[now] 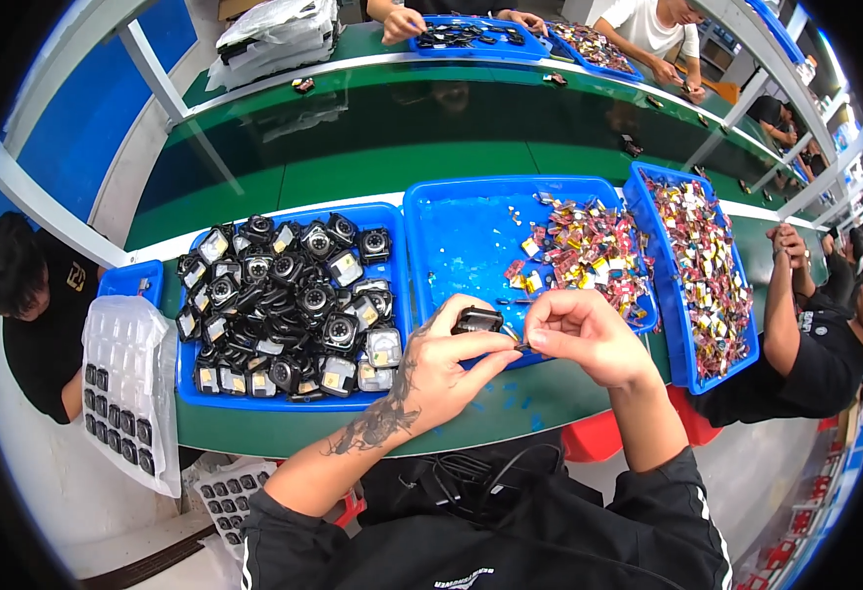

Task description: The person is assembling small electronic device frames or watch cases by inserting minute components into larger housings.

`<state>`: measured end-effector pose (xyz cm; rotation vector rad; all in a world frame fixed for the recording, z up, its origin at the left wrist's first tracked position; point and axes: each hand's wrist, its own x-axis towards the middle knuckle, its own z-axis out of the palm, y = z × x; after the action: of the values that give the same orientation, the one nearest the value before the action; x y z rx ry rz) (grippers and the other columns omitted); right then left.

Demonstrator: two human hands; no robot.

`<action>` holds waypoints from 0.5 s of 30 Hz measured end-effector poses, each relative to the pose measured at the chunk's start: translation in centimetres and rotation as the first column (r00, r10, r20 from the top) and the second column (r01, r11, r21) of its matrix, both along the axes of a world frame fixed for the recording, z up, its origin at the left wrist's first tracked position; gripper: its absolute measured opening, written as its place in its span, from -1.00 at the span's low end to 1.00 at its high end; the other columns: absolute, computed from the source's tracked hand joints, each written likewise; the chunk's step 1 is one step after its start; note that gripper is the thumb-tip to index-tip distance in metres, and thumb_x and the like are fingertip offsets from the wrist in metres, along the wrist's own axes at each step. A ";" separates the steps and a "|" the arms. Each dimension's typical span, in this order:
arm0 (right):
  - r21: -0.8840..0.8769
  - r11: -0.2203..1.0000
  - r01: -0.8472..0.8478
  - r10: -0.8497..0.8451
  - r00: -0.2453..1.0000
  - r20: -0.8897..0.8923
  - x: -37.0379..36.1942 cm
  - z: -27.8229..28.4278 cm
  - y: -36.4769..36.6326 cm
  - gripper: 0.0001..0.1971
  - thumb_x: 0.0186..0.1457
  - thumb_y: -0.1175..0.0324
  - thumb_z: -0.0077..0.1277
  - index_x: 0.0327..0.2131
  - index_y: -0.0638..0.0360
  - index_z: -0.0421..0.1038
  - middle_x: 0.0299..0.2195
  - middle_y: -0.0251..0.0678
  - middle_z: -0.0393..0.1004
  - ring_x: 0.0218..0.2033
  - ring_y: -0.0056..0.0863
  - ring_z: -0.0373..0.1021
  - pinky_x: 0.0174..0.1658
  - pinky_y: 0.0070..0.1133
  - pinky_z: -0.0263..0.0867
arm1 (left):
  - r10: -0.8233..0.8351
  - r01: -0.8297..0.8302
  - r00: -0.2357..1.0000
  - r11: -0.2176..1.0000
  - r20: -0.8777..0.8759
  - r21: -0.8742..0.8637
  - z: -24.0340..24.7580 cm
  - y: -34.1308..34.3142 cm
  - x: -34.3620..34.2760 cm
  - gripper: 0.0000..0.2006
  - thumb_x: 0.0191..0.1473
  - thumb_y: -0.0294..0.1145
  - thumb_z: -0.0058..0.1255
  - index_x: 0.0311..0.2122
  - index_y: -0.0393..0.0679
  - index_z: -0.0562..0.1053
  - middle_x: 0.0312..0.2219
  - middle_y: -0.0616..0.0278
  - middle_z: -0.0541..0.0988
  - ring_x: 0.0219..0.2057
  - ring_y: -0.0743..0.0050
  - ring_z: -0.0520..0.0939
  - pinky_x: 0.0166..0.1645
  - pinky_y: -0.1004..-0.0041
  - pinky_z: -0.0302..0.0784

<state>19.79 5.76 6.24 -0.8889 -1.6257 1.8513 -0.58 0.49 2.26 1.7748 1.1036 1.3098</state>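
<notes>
My left hand (451, 359) is closed around a black smartwatch case (477, 320), which it holds tilted above the front edge of the middle blue tray (451, 192). Close beside it, my right hand (589, 339) has thumb and forefinger pinched together. A small thin piece shows at those fingertips, too small to name. Loose little parts in red, yellow and white (589, 246) are heaped in the right half of the middle tray. Many black watch cases (289, 285) fill the blue tray (187, 379) on the left.
Right of the middle tray stands another blue tray (682, 364) full of small coloured parts. A white moulded tray (131, 344) with watch cases lies at the left end. Beyond runs a green conveyor belt (372, 147). Co-workers sit opposite and at both sides; metal posts (151, 74) frame the bench.
</notes>
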 end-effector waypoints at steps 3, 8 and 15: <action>-0.020 0.999 -0.034 0.033 0.999 -0.019 -0.5 -0.9 0.3 -0.89 0.18 0.40 0.00 -0.37 0.23 0.43 -0.48 -0.52 0.39 -0.43 -0.81 0.28 -0.38 -0.76 0.20 | 0.012 -0.012 1.000 1.000 -0.022 0.013 -0.1 0.0 0.0 -0.87 -0.11 -0.52 0.27 -0.36 -0.18 0.61 -0.30 0.16 0.49 -0.33 0.41 0.55 -0.26 0.49 0.46; 0.276 0.937 0.216 -0.273 0.944 0.188 -2.6 -3.5 0.4 -0.90 0.14 0.44 0.04 -0.28 0.24 0.42 -0.51 -0.43 0.39 -0.45 -0.70 0.35 -0.40 -0.65 0.29 | 0.062 -0.038 0.995 0.959 0.075 -0.279 0.5 -0.1 0.1 -0.87 -0.07 -0.54 0.25 -0.34 -0.20 0.61 -0.28 0.19 0.50 -0.31 0.57 0.54 -0.28 0.57 0.47; 0.631 0.693 0.348 -0.565 0.806 0.176 -3.4 -1.6 0.3 -0.84 -0.06 0.52 0.20 -0.33 0.23 0.53 -0.44 -0.36 0.44 -0.56 -0.67 0.31 -0.49 -0.71 0.27 | 0.151 0.001 0.899 0.938 0.412 -0.348 -1.3 0.8 -0.5 -0.89 0.07 -0.56 0.13 -0.28 -0.35 0.56 -0.32 0.20 0.52 -0.43 0.70 0.49 -0.42 0.68 0.39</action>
<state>16.41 6.06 4.62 -1.2529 -1.7973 0.7910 -1.12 1.31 1.01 1.1238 1.0704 1.3764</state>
